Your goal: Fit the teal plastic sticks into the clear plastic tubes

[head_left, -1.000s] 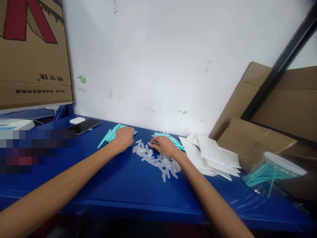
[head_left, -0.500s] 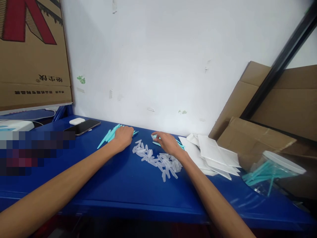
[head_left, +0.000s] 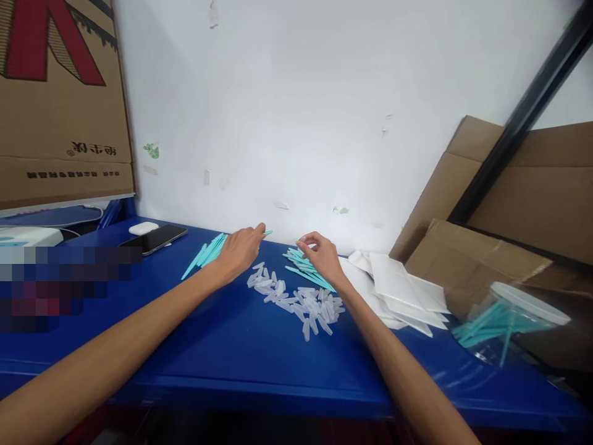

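Note:
My left hand (head_left: 243,247) is closed around a slim teal plastic stick (head_left: 267,233), whose tip pokes out past the fingers toward the right. Under and left of that hand lies a bundle of similar teal sticks (head_left: 204,254). Thumb and forefinger of my right hand (head_left: 322,254) are pinched on a small translucent cap, mostly hidden at the fingertips. Below the right hand a second group of teal sticks (head_left: 303,266) is spread out. Many loose translucent caps (head_left: 301,303) form a pile on the blue table between my forearms.
White paper packets (head_left: 403,284) lie right of my right hand. Farther right, a clear tub (head_left: 509,327) with a white lid holds teal sticks. A phone (head_left: 155,240) and a white case (head_left: 143,228) lie at left. Cardboard (head_left: 463,266) leans against the white wall.
My left hand has moved right and up from the left bundle, with a teal stick now showing. My right hand has shifted slightly right and up, uncovering more teal sticks.

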